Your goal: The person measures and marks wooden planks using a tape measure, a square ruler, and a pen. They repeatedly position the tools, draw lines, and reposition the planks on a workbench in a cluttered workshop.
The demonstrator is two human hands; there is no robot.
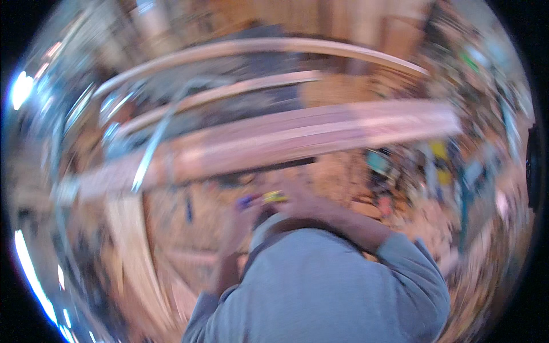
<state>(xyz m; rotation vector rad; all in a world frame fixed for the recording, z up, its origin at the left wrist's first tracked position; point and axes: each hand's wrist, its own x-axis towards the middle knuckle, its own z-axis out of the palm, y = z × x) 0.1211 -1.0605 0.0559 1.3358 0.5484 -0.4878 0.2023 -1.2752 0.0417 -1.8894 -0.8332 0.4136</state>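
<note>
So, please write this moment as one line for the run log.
view: motion-blurred | left hand: raised near small purple object | right hand: at small yellow object, grip unclear | behind: long wooden boards

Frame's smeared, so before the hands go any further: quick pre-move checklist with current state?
1. Picture sharp enough to judge contact: not ok, heavy motion blur throughout.
2. Right hand located: ok, raised in front of the chest just below the long wooden board.
3. Left hand located: ok, raised beside the right, near a small purple thing.
4. Small yellow thing held securely: cannot tell; it sits at the right hand's fingers, grip too blurred.
5. Hands apart from the board: cannot tell, the gap is smeared.
6. Floor around the board: not ok, wood offcuts and tools lie scattered.
</note>
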